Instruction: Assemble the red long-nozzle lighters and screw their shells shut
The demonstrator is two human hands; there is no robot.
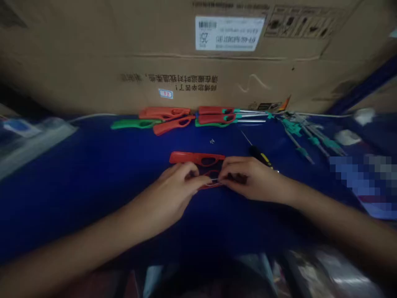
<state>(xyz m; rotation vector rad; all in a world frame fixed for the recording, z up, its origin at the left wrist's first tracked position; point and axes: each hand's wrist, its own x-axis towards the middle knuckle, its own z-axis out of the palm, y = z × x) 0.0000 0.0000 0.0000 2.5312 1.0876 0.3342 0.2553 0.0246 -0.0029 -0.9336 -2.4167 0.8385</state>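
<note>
My left hand [181,184] is closed in a pinch, thumb and forefinger on a thin pale wire [215,179]. Facing it, my right hand [248,177] pinches the other end of that wire; its fingers are partly hidden. Beneath both hands lies a red lighter casing half [212,186], mostly covered by my fingers. Just beyond them is another red casing half [186,157] with an oval trigger opening, lying on the blue table. My right fingertips are beside its right end.
Along a cardboard box [124,89] lie red handle casings [173,125], a green casing [133,124] and several lighters with metal tubes [251,121]. A screwdriver [259,154] lies beyond my right hand. Small springs [212,141] sit mid-table. Teal-and-silver lighter parts [310,134] are piled at right.
</note>
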